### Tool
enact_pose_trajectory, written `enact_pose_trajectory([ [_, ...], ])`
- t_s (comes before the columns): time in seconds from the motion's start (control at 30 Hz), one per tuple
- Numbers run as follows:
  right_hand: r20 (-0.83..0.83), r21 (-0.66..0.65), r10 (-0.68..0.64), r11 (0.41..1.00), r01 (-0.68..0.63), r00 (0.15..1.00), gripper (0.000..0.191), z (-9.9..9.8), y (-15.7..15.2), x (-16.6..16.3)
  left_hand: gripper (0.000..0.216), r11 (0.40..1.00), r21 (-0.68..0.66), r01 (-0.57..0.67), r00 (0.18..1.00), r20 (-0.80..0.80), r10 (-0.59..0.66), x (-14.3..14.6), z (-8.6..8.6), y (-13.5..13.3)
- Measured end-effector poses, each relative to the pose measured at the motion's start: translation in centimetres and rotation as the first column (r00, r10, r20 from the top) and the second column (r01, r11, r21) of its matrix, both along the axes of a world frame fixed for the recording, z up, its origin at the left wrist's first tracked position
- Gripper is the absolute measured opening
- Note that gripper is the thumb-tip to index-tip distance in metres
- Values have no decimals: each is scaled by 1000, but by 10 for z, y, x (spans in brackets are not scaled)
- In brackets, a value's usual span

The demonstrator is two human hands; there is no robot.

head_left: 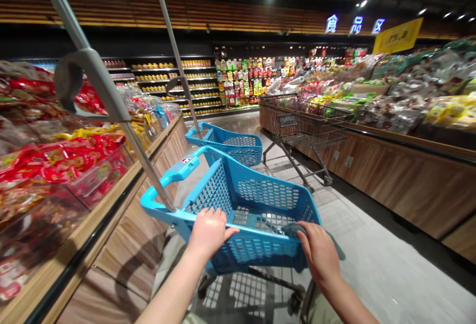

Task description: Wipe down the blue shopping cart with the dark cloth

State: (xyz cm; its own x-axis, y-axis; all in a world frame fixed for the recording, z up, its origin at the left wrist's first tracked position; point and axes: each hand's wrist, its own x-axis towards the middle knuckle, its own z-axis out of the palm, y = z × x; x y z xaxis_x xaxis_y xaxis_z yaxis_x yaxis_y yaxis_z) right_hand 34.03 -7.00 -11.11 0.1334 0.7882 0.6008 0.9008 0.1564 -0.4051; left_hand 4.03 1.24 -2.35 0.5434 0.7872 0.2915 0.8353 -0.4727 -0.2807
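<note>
A blue plastic shopping cart (pixel 256 253) stands right in front of me, its basket holding nothing I can make out. My left hand (pixel 208 232) is closed over its near rim, close to the handle end, thumb on the outside. Farther right along the same rim, my right hand (pixel 320 252) presses a grey-blue cloth (pixel 293 229) against the edge. Part of the cloth hangs behind the fingers, and the palm side is hidden. From the cart's handle a grey pole (pixel 143 158) rises with a grey hook-shaped holder (pixel 92 83) on it.
Another blue cart (pixel 234 140) stands just beyond, and past it a dark wire cart (pixel 288 120) sits beside the right-hand display (pixel 401 165). Bins of red-wrapped packets (pixel 74 160) line the left side. Stocked shelves (pixel 171 76) run along the back.
</note>
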Motion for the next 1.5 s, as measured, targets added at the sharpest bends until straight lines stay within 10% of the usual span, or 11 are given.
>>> enact_pose_trajectory([
  [0.3,126,147,240,955,-258,963,30,18,32,-113,43,1000,-12,-26,996,84,27,22,3,-6],
  [0.7,142,-16,7,1000,-4,990,34,-15,59,82,44,940,232,251,944,154,-290,-9,6,-13],
  [0.8,114,-7,11,1000,-10,993,34,-17,69,77,56,908,419,-18,896,409,-171,-53,21,-22],
  [0.93,98,40,-75,997,72,992,35,-20,74,58,65,903,333,-269,786,619,6,-109,36,-8],
  [1.17,98,97,-96,992,86,991,33,-14,66,8,73,943,173,-285,891,411,194,-128,41,14],
  [1.5,9,195,413,893,-406,911,32,59,68,-192,60,915,232,-331,934,218,282,-90,47,-12],
])
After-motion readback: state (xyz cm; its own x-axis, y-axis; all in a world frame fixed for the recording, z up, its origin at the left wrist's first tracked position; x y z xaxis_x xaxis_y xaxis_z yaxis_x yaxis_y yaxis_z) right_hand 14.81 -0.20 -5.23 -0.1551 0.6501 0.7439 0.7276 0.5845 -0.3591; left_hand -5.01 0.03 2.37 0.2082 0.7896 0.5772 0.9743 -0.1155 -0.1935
